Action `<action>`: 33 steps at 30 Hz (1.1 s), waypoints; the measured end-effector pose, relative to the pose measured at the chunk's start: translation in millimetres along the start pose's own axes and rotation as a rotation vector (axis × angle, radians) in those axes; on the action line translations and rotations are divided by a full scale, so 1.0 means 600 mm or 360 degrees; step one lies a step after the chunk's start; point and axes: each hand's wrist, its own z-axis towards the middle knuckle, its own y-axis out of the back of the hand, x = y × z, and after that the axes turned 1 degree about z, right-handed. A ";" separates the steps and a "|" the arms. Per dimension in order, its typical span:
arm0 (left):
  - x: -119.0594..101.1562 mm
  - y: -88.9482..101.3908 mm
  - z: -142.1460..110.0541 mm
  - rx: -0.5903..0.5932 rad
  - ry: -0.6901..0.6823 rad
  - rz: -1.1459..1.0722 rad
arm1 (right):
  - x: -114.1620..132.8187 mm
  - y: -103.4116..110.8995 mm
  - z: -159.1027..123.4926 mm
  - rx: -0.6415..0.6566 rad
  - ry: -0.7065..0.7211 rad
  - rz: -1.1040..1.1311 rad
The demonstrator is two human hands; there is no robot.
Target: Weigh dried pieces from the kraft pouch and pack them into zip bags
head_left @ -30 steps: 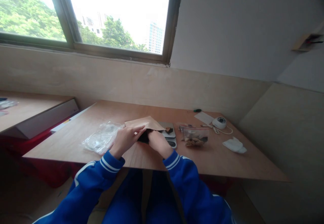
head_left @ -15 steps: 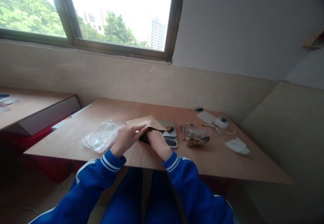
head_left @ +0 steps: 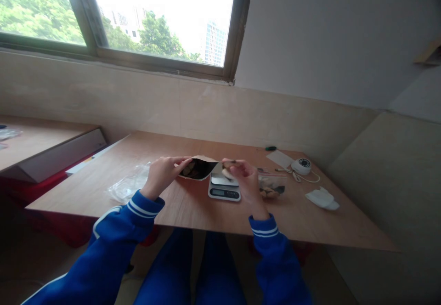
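Note:
My left hand [head_left: 161, 172] is closed on the left edge of a brown paper pouch [head_left: 203, 171], whose mouth gapes toward me. Brown pieces show inside against its dark lining. Pinched in my right hand [head_left: 248, 181] is a brown dried piece [head_left: 228, 168], held over a white digital kitchen scale [head_left: 224, 194]. The scale's display faces me, but its figures are too small to read. To the right of my right hand lies a clear zip bag [head_left: 277, 184] with more brown dried pieces in it.
A crumpled clear plastic bag [head_left: 129, 185] lies left of my left hand. Toward the right are a white tissue [head_left: 322, 199], a white round camera [head_left: 302, 166] with its cable, a white paper [head_left: 279, 159] and a green-handled tool [head_left: 271, 148]. The table's front edge runs below my wrists.
My right hand has come out of the pouch area and moved right, now pinching a brown piece over the scale. The pouch has tipped so its opening shows; my left hand still holds it.

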 end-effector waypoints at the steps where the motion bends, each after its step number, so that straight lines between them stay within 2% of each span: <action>1: 0.001 0.000 0.002 -0.0018 0.0024 0.0001 | -0.017 0.012 0.004 -0.0173 -0.0036 0.0035; 2: 0.002 0.000 0.004 -0.0032 0.0043 -0.0001 | -0.035 0.023 0.008 -0.0303 -0.0068 -0.0008; 4: 0.003 -0.001 0.005 -0.0039 0.0058 -0.0013 | -0.073 0.036 0.014 -0.0317 -0.0141 -0.0205; 8: 0.002 -0.004 0.004 -0.0026 0.0019 -0.0053 | -0.137 0.029 0.018 -0.0062 -0.0180 -0.0448; 11: 0.004 -0.004 0.003 -0.0035 0.0031 -0.0049 | -0.163 0.013 0.018 0.0103 -0.0154 -0.0548; 14: 0.008 -0.004 0.002 -0.0031 0.0054 -0.0043 | -0.171 0.008 0.017 0.0246 -0.0098 -0.0677; 17: 0.011 -0.003 0.000 -0.0017 0.0039 -0.0046 | -0.164 0.014 0.017 0.0292 -0.0046 -0.0809; 24: 0.006 -0.003 -0.002 -0.0002 0.0032 -0.0084 | -0.163 0.061 0.061 0.0027 -0.0104 -0.1148; 28: 0.007 -0.006 -0.004 0.0013 0.0011 -0.0087 | -0.184 0.082 0.089 0.0031 -0.0218 -0.1256; 33: 0.010 -0.006 -0.008 0.0008 -0.0005 -0.0074 | -0.187 0.080 0.099 0.0029 -0.0265 -0.1217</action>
